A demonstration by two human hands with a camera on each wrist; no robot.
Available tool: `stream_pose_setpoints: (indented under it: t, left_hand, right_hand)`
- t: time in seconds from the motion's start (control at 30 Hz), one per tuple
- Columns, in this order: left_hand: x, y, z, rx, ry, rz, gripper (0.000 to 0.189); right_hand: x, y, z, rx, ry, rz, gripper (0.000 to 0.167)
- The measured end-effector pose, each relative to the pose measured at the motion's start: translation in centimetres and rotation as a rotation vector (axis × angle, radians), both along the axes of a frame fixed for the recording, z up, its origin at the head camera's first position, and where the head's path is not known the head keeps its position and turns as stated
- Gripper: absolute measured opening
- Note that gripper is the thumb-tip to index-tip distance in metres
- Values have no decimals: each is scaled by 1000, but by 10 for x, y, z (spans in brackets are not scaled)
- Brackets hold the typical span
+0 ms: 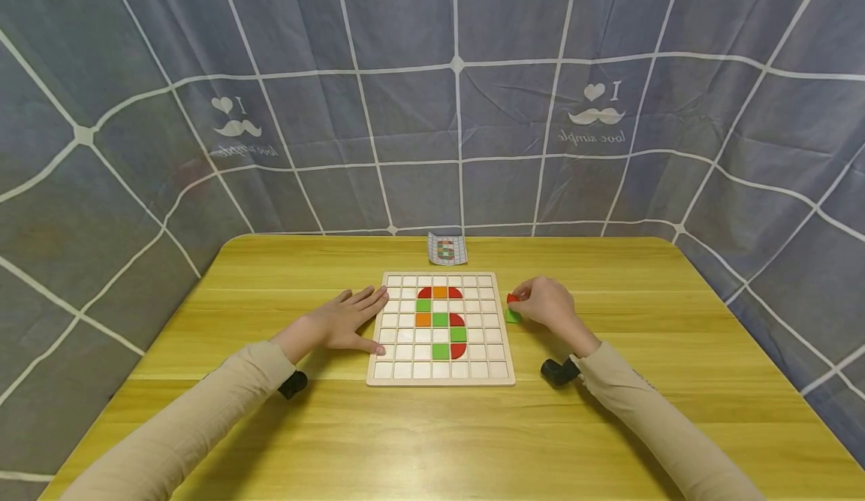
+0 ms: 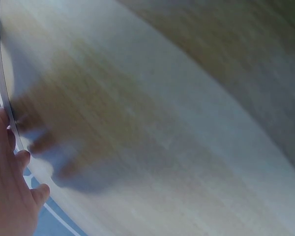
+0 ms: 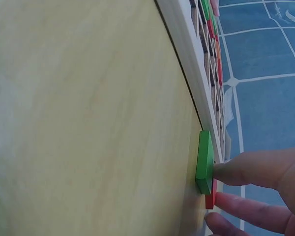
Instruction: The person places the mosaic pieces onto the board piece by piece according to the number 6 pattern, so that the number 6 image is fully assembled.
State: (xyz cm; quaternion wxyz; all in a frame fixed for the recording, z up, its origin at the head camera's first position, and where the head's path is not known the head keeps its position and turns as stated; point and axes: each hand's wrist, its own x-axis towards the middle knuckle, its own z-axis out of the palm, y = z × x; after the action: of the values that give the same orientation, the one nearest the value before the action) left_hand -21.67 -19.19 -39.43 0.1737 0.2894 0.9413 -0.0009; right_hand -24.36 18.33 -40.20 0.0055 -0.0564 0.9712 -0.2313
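A pale wooden grid board [image 1: 400,372] lies flat on the table, with red, orange and green tiles set in its squares in an S-like shape. My left hand [image 1: 348,321] is spread out, its fingertips and thumb at the board's left edge. At the board's right side, my right hand [image 1: 546,304] pinches a red tile [image 1: 511,298] between thumb and fingers. A green square tile [image 1: 513,317] sits just in front of it, beside the board. In the right wrist view the thumb is right by the green tile [image 3: 204,162], and the red tile [image 3: 211,196] is partly hidden behind it.
Behind the board lies a small printed card [image 1: 447,249] with a coloured grid pattern. The wooden table [image 1: 432,433] runs back to a grey curtain [image 1: 419,110] with white lines. Black wrist mounts [image 1: 559,372] show beneath both sleeves.
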Motion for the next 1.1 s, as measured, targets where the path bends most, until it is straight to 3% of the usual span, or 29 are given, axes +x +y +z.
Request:
stream_pose_setpoints:
  t: [0.5,0.7,0.93,1.1]
  left_hand:
    - [-1,1,1,3,0,0,102]
    - [-1,0,1,4,-1,-1,102]
    - [-2,1,0,2,1,-8,102]
    - [-1,0,0,7,-1,-6,102]
  right_hand:
    - [-2,1,2,-2,18,19,25]
    - [-2,2,0,-35,40,65,12]
    - [-5,14,6,-66,14,108,28]
    - [-5,25,12,-81,-50,176,27]
